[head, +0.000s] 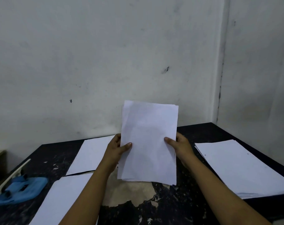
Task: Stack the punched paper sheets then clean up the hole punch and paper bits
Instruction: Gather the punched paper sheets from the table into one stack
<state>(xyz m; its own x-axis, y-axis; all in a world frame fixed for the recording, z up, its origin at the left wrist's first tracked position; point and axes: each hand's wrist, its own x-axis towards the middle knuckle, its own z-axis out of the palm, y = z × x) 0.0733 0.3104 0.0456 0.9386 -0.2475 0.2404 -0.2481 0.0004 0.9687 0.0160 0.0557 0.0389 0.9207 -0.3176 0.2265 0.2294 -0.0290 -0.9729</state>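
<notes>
A bundle of white paper sheets [149, 142] stands upright above the middle of the black table [178, 200], its lower edge close to the tabletop. My left hand [117, 147] grips its left edge and my right hand [180, 146] grips its right edge, thumbs on the front. A blue hole punch [20, 189] lies at the table's near left. A thick pile of white sheets [240, 168] rests on the right. Two more white sheets lie flat on the left: one farther back [91, 154], one nearer [63, 202].
The tabletop is worn, with a patch of peeled surface [130, 194] below the held sheets. A white wall stands right behind the table. A white strip [13, 172] lies beyond the hole punch at the left edge.
</notes>
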